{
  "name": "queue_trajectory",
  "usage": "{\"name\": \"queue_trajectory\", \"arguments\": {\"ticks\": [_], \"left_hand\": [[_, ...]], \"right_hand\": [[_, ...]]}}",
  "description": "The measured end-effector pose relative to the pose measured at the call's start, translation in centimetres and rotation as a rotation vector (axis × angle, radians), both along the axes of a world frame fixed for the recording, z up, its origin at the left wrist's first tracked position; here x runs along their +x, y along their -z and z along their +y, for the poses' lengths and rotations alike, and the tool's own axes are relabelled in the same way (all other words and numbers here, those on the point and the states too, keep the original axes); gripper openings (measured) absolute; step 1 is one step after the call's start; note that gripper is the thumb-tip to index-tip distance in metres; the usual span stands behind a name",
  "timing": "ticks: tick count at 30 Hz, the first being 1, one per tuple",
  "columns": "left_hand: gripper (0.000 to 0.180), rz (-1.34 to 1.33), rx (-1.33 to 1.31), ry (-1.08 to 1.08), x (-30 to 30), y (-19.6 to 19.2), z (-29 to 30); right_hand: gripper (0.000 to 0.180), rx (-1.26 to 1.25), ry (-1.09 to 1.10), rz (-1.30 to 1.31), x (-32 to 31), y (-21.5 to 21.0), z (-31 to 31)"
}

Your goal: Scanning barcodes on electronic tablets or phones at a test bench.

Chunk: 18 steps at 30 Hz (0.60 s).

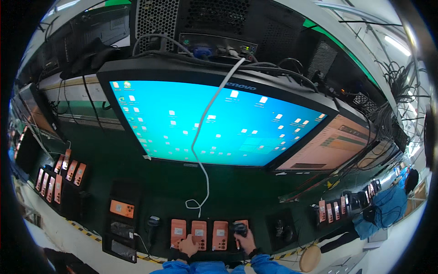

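Orange phones lie back up in a row on the dark green bench in front of me, labels on several of them. My left hand [188,246] rests over the lower ends of the leftmost phone [178,227] and the labelled phone [199,229] beside it, index finger stretched out. Another labelled phone [220,234] lies untouched between my hands. In my right hand [247,242] is a black handheld scanner [239,229], its head over the right-hand phone [245,223]. That phone is partly hidden by the scanner and my fingers.
A monitor [219,123] stands behind the row, with a white cable [201,176] hanging before it. Left are a dark tray [122,235] with an orange phone and a black device [153,222]. Racked phones [57,187] stand far left. A person's blue sleeve [390,205] shows at right.
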<state>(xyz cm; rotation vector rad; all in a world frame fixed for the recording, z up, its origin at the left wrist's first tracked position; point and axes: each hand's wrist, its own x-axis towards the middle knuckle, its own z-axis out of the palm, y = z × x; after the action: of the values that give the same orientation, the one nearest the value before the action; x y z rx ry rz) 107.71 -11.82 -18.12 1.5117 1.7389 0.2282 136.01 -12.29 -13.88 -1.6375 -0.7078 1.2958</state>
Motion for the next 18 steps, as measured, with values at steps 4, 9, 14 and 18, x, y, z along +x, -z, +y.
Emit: {"name": "queue_trajectory", "arguments": {"ticks": [4,9,14,18], "left_hand": [[0.051,-0.026,0.012,0.02,1.0,-0.5,0.6],[0.054,-0.156,-0.03,-0.082,1.6,-1.0,0.7],[0.052,-0.199,0.062,-0.177,3.5,1.8,1.2],[0.049,-0.437,0.135,-0.356,5.7,-3.0,2.8]], "right_hand": [[0.039,0.053,0.196,-0.63,10.5,6.4,-1.5],[0.037,-0.202,0.261,-0.445,8.2,-0.8,-3.0],[0.043,-0.075,0.325,-0.505,13.9,11.6,-5.2],[0.048,-0.028,0.35,-0.412,14.0,10.7,-5.6]]}}
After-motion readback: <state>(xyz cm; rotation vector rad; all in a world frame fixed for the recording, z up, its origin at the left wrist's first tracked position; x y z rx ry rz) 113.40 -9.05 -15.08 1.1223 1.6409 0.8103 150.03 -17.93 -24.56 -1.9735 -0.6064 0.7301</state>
